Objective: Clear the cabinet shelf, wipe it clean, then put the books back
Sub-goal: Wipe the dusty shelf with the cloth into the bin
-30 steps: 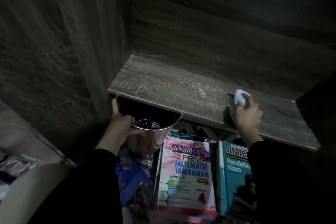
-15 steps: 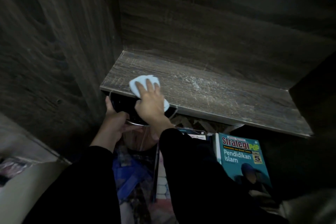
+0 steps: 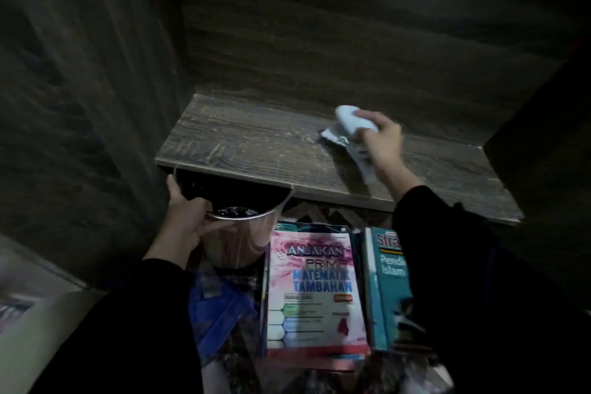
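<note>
The dark wooden cabinet shelf [image 3: 256, 150] is bare of books and streaked with pale dust. My right hand [image 3: 382, 144] grips a crumpled white cloth [image 3: 351, 128] and presses it on the shelf toward the right back. My left hand [image 3: 185, 217] holds the rim of a shiny metal bin [image 3: 243, 233] just under the shelf's front left edge. Below the shelf lie a pink maths book [image 3: 315, 294] and a teal book [image 3: 388, 291], partly hidden by my right sleeve.
Dark wood-grain cabinet walls [image 3: 80, 105] close in on the left, back and right. A blue plastic wrapper [image 3: 217, 313] lies on the floor left of the books. A pale surface [image 3: 28, 339] shows at the bottom left.
My right hand swept the cloth from the shelf's front left, above the bin, across to the right back. My left hand kept the bin under the shelf edge.
</note>
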